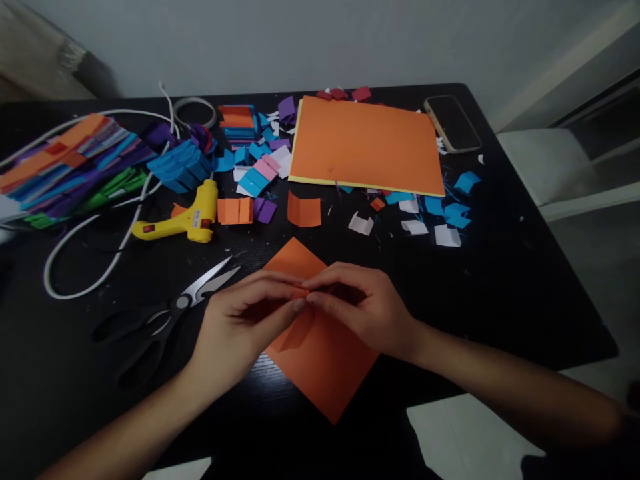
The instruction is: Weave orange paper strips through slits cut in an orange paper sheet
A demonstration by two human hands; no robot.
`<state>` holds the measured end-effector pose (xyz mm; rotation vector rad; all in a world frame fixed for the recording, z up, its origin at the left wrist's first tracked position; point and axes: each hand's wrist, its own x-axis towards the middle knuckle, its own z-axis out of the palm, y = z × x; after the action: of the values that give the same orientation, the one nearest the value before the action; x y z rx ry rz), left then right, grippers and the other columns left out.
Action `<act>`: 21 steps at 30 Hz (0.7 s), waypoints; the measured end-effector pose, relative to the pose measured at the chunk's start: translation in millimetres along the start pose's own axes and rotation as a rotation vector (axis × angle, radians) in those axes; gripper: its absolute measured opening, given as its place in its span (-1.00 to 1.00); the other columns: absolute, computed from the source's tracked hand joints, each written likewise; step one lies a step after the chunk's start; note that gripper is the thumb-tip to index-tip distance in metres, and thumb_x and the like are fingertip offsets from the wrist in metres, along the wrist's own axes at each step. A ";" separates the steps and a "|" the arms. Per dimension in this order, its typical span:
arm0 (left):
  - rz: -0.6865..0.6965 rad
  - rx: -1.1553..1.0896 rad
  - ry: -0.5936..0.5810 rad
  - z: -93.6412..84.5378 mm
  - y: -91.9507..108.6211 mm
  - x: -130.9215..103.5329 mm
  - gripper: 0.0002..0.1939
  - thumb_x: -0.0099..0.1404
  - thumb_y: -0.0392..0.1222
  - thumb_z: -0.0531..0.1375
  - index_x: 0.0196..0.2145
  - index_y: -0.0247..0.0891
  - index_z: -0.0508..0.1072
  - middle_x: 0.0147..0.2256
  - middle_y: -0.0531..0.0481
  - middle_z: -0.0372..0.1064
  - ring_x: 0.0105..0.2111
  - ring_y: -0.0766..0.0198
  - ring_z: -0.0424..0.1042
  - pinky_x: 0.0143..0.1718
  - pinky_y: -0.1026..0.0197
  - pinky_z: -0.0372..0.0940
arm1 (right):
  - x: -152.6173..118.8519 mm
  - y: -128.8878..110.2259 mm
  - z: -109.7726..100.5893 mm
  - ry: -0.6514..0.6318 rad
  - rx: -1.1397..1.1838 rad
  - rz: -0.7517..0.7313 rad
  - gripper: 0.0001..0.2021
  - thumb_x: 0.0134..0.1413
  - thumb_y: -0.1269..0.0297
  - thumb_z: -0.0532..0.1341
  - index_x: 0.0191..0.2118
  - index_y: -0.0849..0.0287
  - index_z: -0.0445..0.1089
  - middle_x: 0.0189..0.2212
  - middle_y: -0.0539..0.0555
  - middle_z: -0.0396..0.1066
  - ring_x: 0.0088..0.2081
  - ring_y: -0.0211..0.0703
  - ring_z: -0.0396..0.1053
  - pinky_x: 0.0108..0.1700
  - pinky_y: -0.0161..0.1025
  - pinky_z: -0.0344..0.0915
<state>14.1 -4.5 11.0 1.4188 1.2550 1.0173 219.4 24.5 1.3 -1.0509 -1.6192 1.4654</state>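
Note:
A small folded piece of orange paper is pinched between the fingertips of both hands. My left hand closes on its left side, thumb below and fingers above. From the right, my right hand grips the same piece with thumb and forefinger. Beneath them a larger orange sheet lies on the table, turned cornerwise. The fingers hide part of the folded piece. Just left of my left hand, black-handled scissors lie with their blades apart.
A yellow glue gun with a white cable lies at the left. Behind it are bundles of coloured paper strips. An orange paper stack, a phone and scattered paper scraps cover the back of the black table.

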 end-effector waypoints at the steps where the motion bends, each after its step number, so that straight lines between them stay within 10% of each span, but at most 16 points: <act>1: 0.007 0.011 -0.003 0.0 -0.4 -0.5 -0.86 0.29 -0.36 0.37 -0.27 -0.13 0.68 -0.19 0.00 0.64 -0.18 0.26 0.63 -0.13 0.27 0.54 | 0.0 0.3 -0.1 0.000 -0.006 -0.007 -0.90 0.24 0.24 0.39 -0.16 0.05 0.64 -0.21 0.04 0.64 -0.18 -0.14 0.58 -0.14 -0.21 0.46; 21: 0.083 0.129 0.040 0.3 -6.1 -6.5 -0.87 0.36 -0.33 0.33 -0.19 -0.11 0.63 -0.19 0.06 0.63 -0.17 0.30 0.60 -0.09 0.25 0.50 | -0.9 0.3 0.7 0.023 -0.018 -0.001 -0.92 0.23 0.29 0.39 -0.17 0.07 0.64 -0.22 0.04 0.64 -0.19 -0.15 0.59 -0.12 -0.21 0.49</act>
<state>12.4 -10.8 4.9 1.5671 1.3198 1.0405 219.2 23.4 0.9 -1.0734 -1.6195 1.4353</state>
